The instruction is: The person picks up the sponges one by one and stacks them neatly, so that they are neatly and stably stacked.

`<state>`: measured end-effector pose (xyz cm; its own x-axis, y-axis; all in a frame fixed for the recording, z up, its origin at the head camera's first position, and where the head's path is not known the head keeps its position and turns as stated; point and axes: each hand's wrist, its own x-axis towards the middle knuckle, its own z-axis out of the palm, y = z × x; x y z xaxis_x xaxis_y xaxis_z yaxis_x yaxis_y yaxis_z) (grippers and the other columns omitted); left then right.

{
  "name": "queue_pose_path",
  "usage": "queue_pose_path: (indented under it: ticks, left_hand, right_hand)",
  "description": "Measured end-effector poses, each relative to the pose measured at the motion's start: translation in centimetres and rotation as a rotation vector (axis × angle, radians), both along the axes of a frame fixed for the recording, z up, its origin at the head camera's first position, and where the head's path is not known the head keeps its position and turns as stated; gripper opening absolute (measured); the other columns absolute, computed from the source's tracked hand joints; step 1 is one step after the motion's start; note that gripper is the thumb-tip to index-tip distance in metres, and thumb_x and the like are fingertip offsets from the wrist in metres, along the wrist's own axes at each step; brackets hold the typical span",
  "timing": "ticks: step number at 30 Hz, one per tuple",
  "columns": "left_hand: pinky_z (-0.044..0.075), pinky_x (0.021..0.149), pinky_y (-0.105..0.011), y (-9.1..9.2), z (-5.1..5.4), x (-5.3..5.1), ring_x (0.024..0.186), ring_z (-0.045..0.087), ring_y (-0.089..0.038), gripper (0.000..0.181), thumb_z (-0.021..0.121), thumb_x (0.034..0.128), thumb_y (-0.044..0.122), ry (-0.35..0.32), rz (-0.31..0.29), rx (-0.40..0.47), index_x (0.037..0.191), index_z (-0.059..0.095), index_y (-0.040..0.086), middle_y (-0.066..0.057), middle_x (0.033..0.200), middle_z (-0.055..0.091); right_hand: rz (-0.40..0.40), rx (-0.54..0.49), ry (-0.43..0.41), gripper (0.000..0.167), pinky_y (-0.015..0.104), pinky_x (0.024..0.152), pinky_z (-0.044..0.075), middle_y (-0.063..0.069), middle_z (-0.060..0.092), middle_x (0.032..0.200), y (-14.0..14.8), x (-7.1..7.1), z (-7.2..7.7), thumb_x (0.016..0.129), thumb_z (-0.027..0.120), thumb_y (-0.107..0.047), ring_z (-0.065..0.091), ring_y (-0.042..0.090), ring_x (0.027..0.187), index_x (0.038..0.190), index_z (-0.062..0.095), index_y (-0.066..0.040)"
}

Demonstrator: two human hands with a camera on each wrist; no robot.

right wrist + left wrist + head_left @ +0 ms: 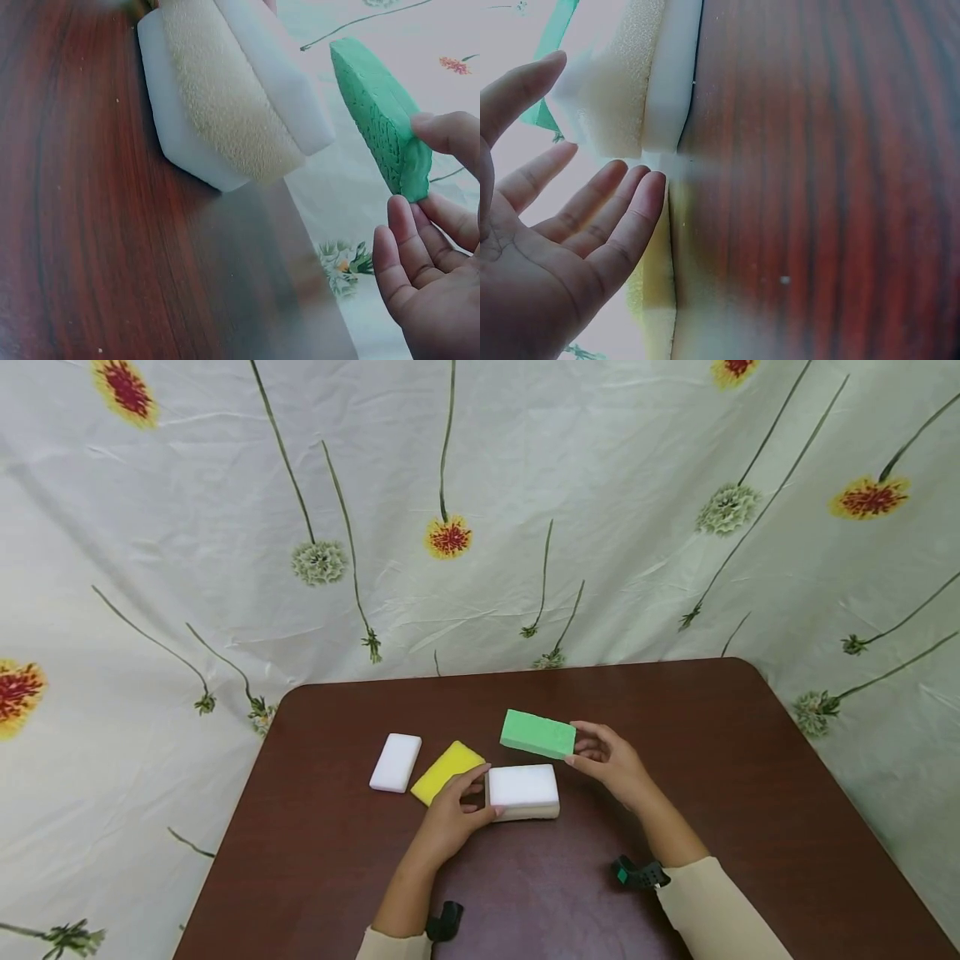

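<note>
A green block is pinched at its right end between thumb and fingers of the right hand, raised behind a stack. The right wrist view shows the green block and the right hand beside the stack's beige layer, which lies between two white blocks. In the head view the stack's white top block has the left hand at its left side, thumb and fingertips at its edge. The left wrist view shows the left hand with fingers spread and slightly bent near the stack.
A yellow block lies on the table partly behind the left hand. Left of it is a separate white block. The dark brown table meets a flower-printed cloth at its back edge. Both wrists wear black straps.
</note>
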<state>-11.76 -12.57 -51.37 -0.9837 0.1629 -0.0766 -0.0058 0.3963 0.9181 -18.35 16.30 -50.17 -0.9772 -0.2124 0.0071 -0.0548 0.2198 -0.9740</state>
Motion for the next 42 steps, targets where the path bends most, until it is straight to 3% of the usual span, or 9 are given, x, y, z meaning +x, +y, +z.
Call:
queue_pose_path:
  ticks: [10,19,26,42]
  left_hand:
    - [0.053,0.1,-0.048,0.0,0.0,0.0,0.13,0.056,-0.031,0.068,0.081,0.0868,0.029,-0.003,0.008,-0.01,0.148,0.052,0.017,-0.012,0.145,0.053]
    - [0.053,0.1,-0.048,0.0,0.1,0.1,0.13,0.056,-0.031,0.067,0.08,0.0875,0.031,-0.014,0.013,-0.011,0.148,0.052,0.019,-0.012,0.146,0.053]
    - [0.054,0.1,-0.046,0.1,0.3,0.1,0.13,0.056,-0.03,0.069,0.08,0.0875,0.028,-0.021,0.022,-0.025,0.149,0.051,0.015,-0.012,0.145,0.053]
    - [0.054,0.1,-0.046,0.1,0.1,0.1,0.13,0.056,-0.031,0.071,0.08,0.0873,0.029,-0.023,0.022,-0.019,0.149,0.049,0.012,-0.012,0.145,0.052]
  right_hand:
    - [0.091,0.001,0.051,0.061,0.018,0.093,0.051,0.015,0.055,0.133,0.0,1.4,0.4,0.088,0.078,-0.008,0.06,0.022,0.111,0.143,0.054,-0.005]
    - [0.189,0.019,0.098,0.062,0.031,0.1,0.052,0.015,0.057,0.131,0.1,2.4,0.1,0.087,0.079,-0.011,0.061,0.017,0.11,0.143,0.054,-0.003]
    - [0.224,0.037,0.115,0.061,0.025,0.098,0.051,0.014,0.057,0.134,0.0,2.8,-0.3,0.088,0.079,-0.014,0.061,0.024,0.113,0.144,0.054,-0.006]
    - [0.253,0.07,0.12,0.061,0.03,0.099,0.051,0.013,0.055,0.135,-0.5,3.2,-0.9,0.09,0.077,-0.016,0.059,0.029,0.113,0.145,0.053,-0.007]
